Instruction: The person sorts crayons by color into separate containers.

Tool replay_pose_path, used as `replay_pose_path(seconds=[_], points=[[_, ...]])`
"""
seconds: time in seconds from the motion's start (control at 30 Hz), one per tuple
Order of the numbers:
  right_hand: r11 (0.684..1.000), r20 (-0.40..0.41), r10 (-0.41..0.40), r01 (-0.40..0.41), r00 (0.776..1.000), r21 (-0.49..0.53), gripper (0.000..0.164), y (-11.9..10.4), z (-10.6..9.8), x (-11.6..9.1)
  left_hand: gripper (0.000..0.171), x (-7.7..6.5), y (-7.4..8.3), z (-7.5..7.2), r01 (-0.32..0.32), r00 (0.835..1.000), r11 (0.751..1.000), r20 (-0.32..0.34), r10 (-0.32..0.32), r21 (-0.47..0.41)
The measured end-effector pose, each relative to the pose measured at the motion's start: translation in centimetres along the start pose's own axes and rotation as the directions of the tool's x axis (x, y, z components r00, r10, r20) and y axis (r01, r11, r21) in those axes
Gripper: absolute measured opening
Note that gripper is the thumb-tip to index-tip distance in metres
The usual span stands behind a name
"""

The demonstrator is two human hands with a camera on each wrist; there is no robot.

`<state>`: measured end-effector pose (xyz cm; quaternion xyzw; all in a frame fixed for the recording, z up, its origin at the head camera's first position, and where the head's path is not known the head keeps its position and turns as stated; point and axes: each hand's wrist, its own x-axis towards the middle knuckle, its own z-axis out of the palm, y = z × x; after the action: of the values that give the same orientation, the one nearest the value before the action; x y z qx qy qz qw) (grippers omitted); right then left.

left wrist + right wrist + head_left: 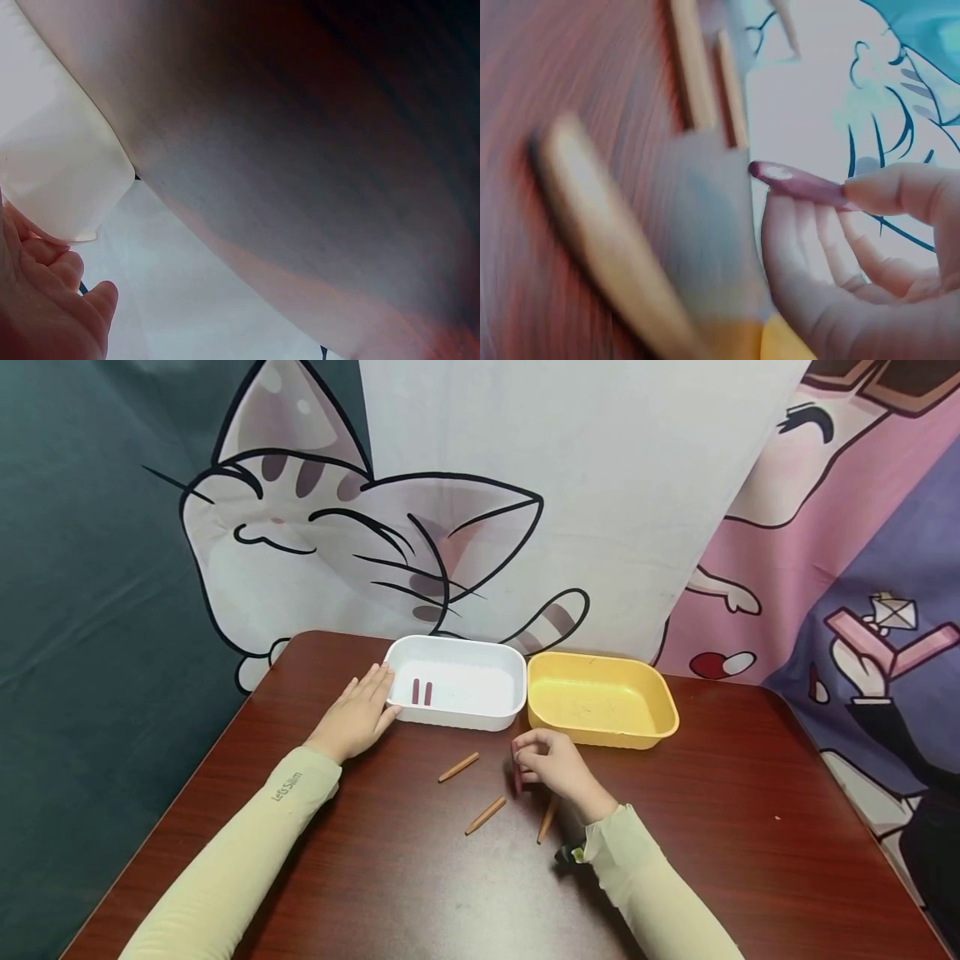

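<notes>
My right hand [561,770] pinches a dark red stick [516,768] between thumb and fingers, just above the table in front of the yellow bin [660,714]. The right wrist view shows that stick [806,187] as smooth and rounded at its end. With fingers extended, my left hand [356,714] rests against the left end of the white bin [465,718]. Inside this bin, two dark red sticks [428,693] lie side by side. Three tan tapered sticks lie on the table: one [458,767] near the white bin, another [486,816] closer in, a third [548,819] beside my right wrist.
Both bins stand side by side at the back of the brown table [420,877]. A cloth [600,468] with cartoon drawings hangs behind them. Below my right cuff is a small dark object [567,855], possibly the wrist camera.
</notes>
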<state>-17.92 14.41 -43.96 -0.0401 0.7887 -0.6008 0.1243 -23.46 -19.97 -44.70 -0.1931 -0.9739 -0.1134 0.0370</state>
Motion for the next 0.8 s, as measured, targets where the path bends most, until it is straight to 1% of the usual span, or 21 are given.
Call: replay_pose_path(seconds=[0.07,0.1,0.27,0.43,0.57,0.8], points=[[0.993,0.035,0.008,-0.012,0.999,0.114,0.025,-0.1,0.3,0.1,0.069,0.0,0.0,0.0,0.002,1.0,1.0,0.0,-0.002,0.001],[0.988,0.047,0.011,-0.018,0.999,0.153,0.027,-0.3,0.5,0.1,0.069,0.0,0.0,0.0,0.003,1.0,1.0,0.0,-0.003,0.001],[0.96,0.076,0.002,-0.023,0.997,0.278,0.031,-1.4,1.0,0.3,0.069,0.0,0.0,0.0,0.01,1.0,1.0,0.005,-0.01,0.0],[0.939,0.104,-0.027,-0.011,0.994,0.344,0.03,-2.7,1.2,0.8,0.069,-0.1,0.0,0.0,0.014,1.0,1.0,0.008,-0.014,0.0],[0.919,0.114,-0.044,-0.004,0.992,0.394,0.031,-3.7,1.3,1.7,0.069,0.0,0.0,0.0,0.013,1.0,1.0,0.005,-0.013,0.003],[0.855,0.105,-0.041,-0.019,0.994,0.518,0.021,-5.2,1.6,4.3,0.069,-0.1,0.1,-0.1,0.007,1.0,1.0,0.003,-0.007,0.004]])
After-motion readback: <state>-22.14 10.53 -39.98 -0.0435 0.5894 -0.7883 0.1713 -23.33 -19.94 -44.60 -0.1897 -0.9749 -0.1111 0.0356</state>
